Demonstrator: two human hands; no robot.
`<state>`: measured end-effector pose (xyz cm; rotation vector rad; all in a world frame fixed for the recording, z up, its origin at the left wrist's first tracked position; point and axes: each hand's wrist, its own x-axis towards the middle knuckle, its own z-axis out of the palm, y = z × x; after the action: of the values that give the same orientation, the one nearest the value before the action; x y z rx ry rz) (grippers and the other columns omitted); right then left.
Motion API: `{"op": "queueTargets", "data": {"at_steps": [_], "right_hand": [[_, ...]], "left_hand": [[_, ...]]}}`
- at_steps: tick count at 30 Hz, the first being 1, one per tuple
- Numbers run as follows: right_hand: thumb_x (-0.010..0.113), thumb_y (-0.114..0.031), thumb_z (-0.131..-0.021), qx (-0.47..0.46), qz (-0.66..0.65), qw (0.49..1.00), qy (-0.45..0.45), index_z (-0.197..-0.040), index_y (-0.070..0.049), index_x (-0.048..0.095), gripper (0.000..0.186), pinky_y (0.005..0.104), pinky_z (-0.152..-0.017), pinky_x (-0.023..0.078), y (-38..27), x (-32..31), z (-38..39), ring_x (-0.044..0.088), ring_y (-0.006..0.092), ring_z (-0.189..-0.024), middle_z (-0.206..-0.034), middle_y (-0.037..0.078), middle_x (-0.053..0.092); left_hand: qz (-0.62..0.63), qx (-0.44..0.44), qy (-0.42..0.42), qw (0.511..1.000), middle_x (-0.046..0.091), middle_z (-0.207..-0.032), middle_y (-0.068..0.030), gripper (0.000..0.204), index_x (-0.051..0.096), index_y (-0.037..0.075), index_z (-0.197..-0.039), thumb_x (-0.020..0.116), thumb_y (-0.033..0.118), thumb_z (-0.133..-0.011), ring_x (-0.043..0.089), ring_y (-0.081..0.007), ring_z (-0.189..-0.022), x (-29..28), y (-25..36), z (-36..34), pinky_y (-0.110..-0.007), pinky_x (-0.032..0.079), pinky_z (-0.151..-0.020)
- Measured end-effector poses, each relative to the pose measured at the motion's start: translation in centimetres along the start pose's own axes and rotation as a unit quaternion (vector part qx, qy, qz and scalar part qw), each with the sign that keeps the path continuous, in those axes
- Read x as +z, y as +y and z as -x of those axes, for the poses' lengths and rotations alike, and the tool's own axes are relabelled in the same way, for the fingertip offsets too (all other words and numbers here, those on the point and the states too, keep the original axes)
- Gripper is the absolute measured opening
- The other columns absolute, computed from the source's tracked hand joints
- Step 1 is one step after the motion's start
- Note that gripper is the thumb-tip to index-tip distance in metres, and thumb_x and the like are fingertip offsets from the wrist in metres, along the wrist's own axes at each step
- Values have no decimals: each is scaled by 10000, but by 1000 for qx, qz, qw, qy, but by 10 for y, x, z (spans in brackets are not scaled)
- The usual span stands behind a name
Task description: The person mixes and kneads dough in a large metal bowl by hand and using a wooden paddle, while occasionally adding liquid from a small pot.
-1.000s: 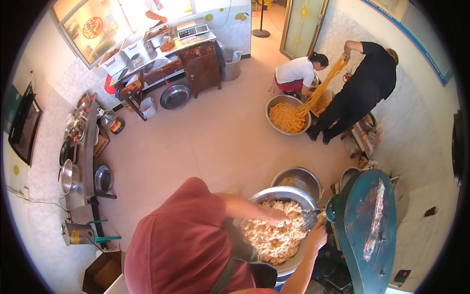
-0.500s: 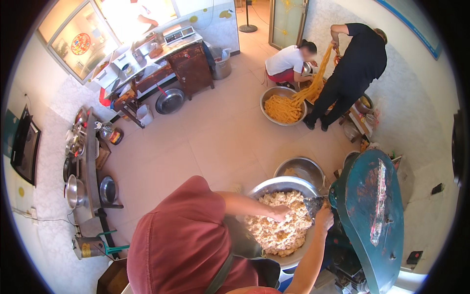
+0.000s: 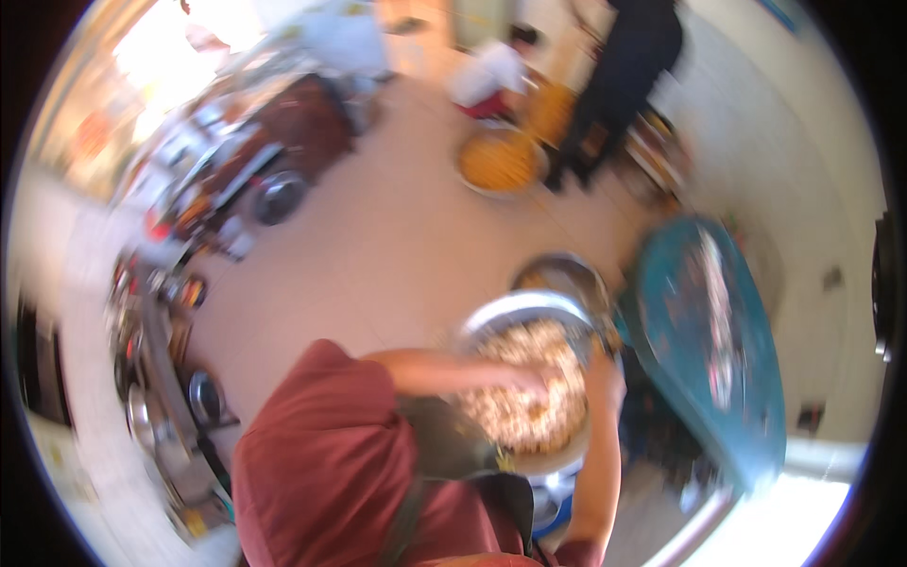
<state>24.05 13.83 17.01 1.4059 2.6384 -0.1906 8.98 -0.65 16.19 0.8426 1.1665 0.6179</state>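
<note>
A wide metal basin [image 3: 505,310] in front of me holds a pale, crumbly mixture [image 3: 520,416], perhaps dough or mash. My left hand [image 3: 531,380] reaches across from the left and rests on or in the mixture. Its fingers are smeared by motion. At the basin's right edge my right hand [image 3: 605,376] looks closed, beside a dark flat piece [image 3: 584,338] resembling a scraper or scoop. The grip itself is blurred. A second metal bowl [image 3: 567,269] stands just beyond the basin.
The green machine housing [image 3: 709,331] rises close to my right arm. Farther off, a crouching person [image 3: 491,77] and a standing person in dark clothes [image 3: 619,85] are by a basin of orange-yellow strands [image 3: 496,161]. A shelf with pots [image 3: 156,340] lines the left wall.
The whole view has swung and blurred, so the room and basin sit higher and farther left in the picture. My left hand stays at the mixture and my right hand at the basin's right edge.
</note>
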Motion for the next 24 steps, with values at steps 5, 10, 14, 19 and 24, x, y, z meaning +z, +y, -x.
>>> {"op": "queueTargets", "data": {"at_steps": [5, 10, 14, 19, 24], "right_hand": [[512, -305, -949, 46, -67, 991, 105, -1100, -55, 650, 323, 496, -744, 563, 3, -11, -28, 692, 402, -871, -954, 202, 709], [534, -357, -941, 104, -106, 989, 10, -878, -5, 700, 394, 476, -723, 564, 22, -31, 24, 701, 382, -746, -780, 221, 702], [549, -381, -932, 104, -150, 982, 47, -861, 2, 696, 417, 482, -713, 560, 39, -22, 51, 696, 391, -761, -796, 242, 694], [535, -355, -951, 98, -171, 979, 59, -851, 15, 700, 417, 505, -689, 552, 34, -32, 51, 675, 429, -721, -760, 263, 674], [502, -348, -969, 72, -207, 967, 127, -808, 11, 705, 443, 508, -676, 550, 31, -51, 64, 666, 437, -685, -730, 271, 661]], "left_hand": [[37, -2, -10, 999, 319, -1511, -240, 859, 222, -32, -1500, 536, -182, -714, 366, -356, -1374, 1, 19, 6, -390, 461, -1045], [73, 29, 11, 997, 540, -1236, -213, 641, 318, -61, -1375, 504, -180, -774, 607, -281, -1123, -5, 33, -18, -371, 498, -961], [20, 40, 48, 998, 588, -1158, -214, 477, 434, -64, -1278, 543, -137, -819, 658, -242, -950, -8, 52, -66, -336, 562, -817], [-91, 136, 176, 971, 669, -826, -129, 277, 547, -89, -1129, 560, -35, -857, 666, -254, -773, -33, 39, -143, -357, 555, -725], [-126, 195, 181, 956, 636, -1139, -202, 384, 512, -68, -1204, 471, -122, -826, 644, -301, -1028, -29, 28, -129, -366, 517, -903]]}}
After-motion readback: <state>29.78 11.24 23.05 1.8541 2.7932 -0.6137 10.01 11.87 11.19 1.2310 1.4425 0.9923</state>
